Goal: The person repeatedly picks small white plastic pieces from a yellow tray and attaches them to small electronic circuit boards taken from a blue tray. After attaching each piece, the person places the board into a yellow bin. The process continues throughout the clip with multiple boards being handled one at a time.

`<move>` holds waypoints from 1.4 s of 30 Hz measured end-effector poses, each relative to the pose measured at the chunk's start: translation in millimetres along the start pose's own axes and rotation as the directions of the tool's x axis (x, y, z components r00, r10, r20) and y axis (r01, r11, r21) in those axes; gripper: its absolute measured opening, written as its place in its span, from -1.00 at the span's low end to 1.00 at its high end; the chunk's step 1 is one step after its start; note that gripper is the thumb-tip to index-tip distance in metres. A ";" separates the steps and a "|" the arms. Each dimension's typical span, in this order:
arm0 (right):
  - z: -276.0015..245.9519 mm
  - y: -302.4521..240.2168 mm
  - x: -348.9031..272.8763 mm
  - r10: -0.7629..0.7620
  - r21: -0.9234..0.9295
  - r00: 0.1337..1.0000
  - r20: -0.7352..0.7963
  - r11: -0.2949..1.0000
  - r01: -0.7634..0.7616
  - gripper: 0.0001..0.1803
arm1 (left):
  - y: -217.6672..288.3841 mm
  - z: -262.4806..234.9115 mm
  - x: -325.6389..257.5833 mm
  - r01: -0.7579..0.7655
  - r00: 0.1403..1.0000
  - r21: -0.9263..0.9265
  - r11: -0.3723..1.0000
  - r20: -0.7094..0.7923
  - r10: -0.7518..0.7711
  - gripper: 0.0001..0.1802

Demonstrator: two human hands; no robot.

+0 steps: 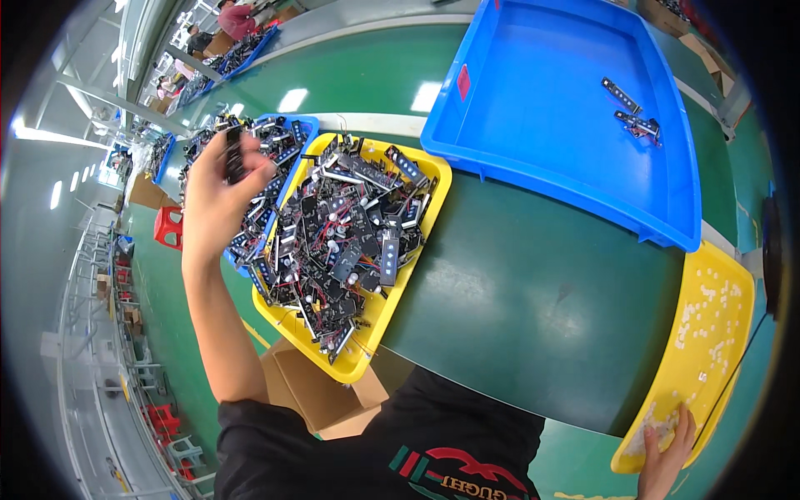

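1. Left hand (pixel 218 196) is raised over the left side of the bench, clenched around a small black component (pixel 234 156); the part is gripped between fingers and thumb, above the seam between the two piled trays.
2. Right hand (pixel 667 454) is at the near end of the long yellow tray (pixel 723 275), fingers resting in the small white pieces (pixel 704 321); whether anything is pinched cannot be told.
3. Progress, as judged: barely started. Only a few black parts (pixel 635 117) lie in the large blue bin (pixel 575 100), far right corner; its floor is otherwise bare.
4. Left to do: the yellow tray of black modules (pixel 354 237) is heaped full, wires and white knobs tangled in. The smaller blue tray (pixel 287 137) behind it is also piled.
5. Edges: the heaped yellow tray overhangs the near bench edge, above a cardboard box (pixel 321 392). The blue bin's near wall is raised and would have to be cleared.
6. Open room: a wide bare stretch of green bench top (pixel 533 292) lies between the trays.
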State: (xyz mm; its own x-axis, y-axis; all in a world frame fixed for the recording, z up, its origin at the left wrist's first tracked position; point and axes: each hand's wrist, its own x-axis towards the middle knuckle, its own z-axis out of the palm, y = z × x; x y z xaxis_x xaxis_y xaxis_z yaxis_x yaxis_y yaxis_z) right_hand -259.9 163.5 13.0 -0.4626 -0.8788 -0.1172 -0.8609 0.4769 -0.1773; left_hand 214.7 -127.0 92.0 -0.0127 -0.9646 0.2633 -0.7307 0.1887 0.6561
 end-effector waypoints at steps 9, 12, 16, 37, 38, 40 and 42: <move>-1.5 10.0 -11.8 0.062 0.183 0.991 0.117 0.980 -0.083 -0.49 | 26.6 53.4 68.5 -0.374 0.780 0.197 0.906 0.596 0.193 -0.77; 15.2 15.2 -18.3 0.139 0.280 0.990 0.023 0.950 -0.140 -0.41 | 29.1 62.3 76.0 -0.435 0.654 0.233 0.870 0.746 0.127 -0.69; 16.5 19.1 -13.5 0.124 0.299 0.990 0.066 0.944 -0.138 -0.41 | 31.9 58.0 72.1 -0.539 0.564 0.149 0.829 0.795 0.223 -0.53; 28.9 13.0 -5.6 0.078 0.351 0.968 -0.239 0.936 0.012 -0.80 | 129.5 125.4 52.6 -0.734 0.658 0.443 0.515 0.650 0.379 -0.66; 30.9 16.2 -6.2 0.076 0.351 0.962 -0.260 0.936 0.021 -0.79 | 147.4 153.6 55.2 -0.784 0.594 0.316 0.534 0.632 0.497 -0.68; 26.2 19.3 -9.5 0.114 0.423 0.955 -0.275 0.906 0.014 -0.78 | 193.7 188.3 54.7 -0.871 0.458 0.212 0.444 0.678 0.575 -0.62; 21.7 20.8 -11.8 0.155 0.476 0.935 -0.318 0.879 0.017 -0.78 | 211.4 234.5 71.2 -0.921 0.376 0.189 0.341 0.668 0.643 -0.39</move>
State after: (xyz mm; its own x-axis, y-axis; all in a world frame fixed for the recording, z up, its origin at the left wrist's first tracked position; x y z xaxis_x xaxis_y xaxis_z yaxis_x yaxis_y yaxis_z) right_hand -267.7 184.3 -10.5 -0.6331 -0.7543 0.1737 -0.6639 0.4138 -0.6229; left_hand -100.7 -198.9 83.5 -0.9302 -0.3638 0.0484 -0.3669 0.9177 -0.1527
